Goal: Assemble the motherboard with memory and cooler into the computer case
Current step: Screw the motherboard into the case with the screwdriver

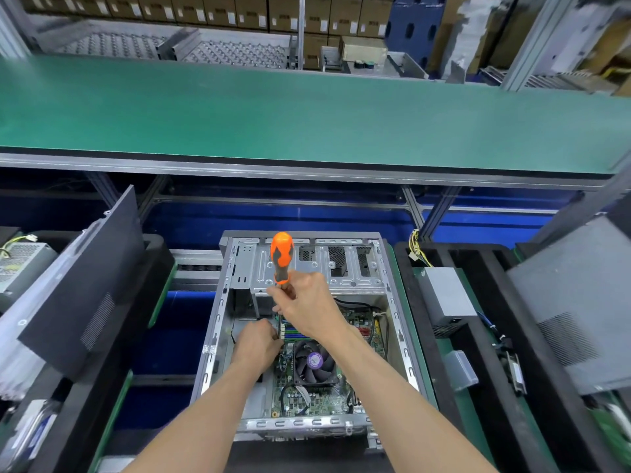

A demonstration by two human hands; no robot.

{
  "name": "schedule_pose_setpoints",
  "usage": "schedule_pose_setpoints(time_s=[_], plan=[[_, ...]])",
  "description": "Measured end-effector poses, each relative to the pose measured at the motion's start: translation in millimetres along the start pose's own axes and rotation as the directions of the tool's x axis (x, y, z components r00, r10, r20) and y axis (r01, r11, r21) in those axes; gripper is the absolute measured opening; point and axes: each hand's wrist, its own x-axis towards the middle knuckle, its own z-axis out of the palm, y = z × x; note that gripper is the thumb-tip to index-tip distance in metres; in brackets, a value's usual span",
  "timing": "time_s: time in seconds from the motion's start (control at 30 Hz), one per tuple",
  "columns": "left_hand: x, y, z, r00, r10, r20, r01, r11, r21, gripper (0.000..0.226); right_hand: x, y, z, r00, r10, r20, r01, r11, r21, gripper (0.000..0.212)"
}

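An open grey computer case (218, 322) lies on its side in front of me. Inside it sits the green motherboard (307, 397) with a black cooler fan (314, 361) and memory sticks (290, 331) beside it. My right hand (307, 305) grips the shaft of an upright screwdriver with an orange and grey handle (282, 256); its tip points down at the board's left edge. My left hand (257, 341) is curled at that same edge next to the memory, fingers pinching near the screwdriver tip. What it pinches is hidden.
A dark case side panel (85, 288) leans at the left. Black foam trays (478, 336) at the right hold a grey power supply (447, 295) with yellow cables. Another power supply (20, 264) sits far left. A green conveyor belt (307, 114) runs across behind the case.
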Motion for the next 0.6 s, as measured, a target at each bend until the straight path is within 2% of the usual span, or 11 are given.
schedule_pose_setpoints(time_s=[0.1,0.17,0.23,0.27,0.4,0.43,0.47,0.53,0.6], plan=[[0.4,2.8,-2.1,1.0,0.031,0.003,-0.031,0.999,0.042,0.039,1.9,-3.9,-4.5,1.0,-0.005,0.023,0.007,0.997,-0.075,0.032],[0.2,4.1,-3.1,1.0,0.027,-0.006,-0.027,0.999,0.018,0.035,3.3,-9.5,-11.8,1.0,-0.028,-0.003,0.027,0.993,-0.115,0.033],[0.4,4.1,-2.6,1.0,0.016,-0.014,-0.016,1.0,-0.011,0.032,5.9,-18.2,-22.9,0.997,-0.069,-0.033,0.065,0.994,-0.088,0.023],[0.8,3.6,-2.1,1.0,0.013,-0.015,-0.013,1.0,-0.016,0.031,8.0,-23.8,-29.2,0.993,-0.107,-0.047,0.103,0.991,-0.084,0.019],[6.2,0.7,-0.4,1.0,0.024,-0.006,-0.024,0.999,-0.03,0.031,16.0,-56.7,-54.9,0.956,-0.288,-0.064,0.281,0.954,-0.105,0.04],[7.5,-0.1,0.1,1.0,0.027,-0.002,-0.027,0.999,-0.032,0.032,17.9,-63.5,-59.4,0.945,-0.323,-0.053,0.315,0.941,-0.124,0.038],[8.3,-0.7,0.8,1.0,0.029,-0.002,-0.029,0.999,-0.037,0.033,19.4,-68.8,-62.7,0.932,-0.362,-0.035,0.35,0.919,-0.183,0.031],[8.3,-1.5,1.4,1.0,0.029,-0.006,-0.029,0.998,-0.052,0.031,23.7,-77.6,-64.7,0.918,-0.394,0.034,0.372,0.832,-0.41,0.01],[7.4,-2.1,2.7,1.0,0.007,-0.015,-0.009,0.996,-0.091,0.029,28.7,-81.9,-64.0,0.935,-0.341,0.097,0.33,0.737,-0.589,0.014]])
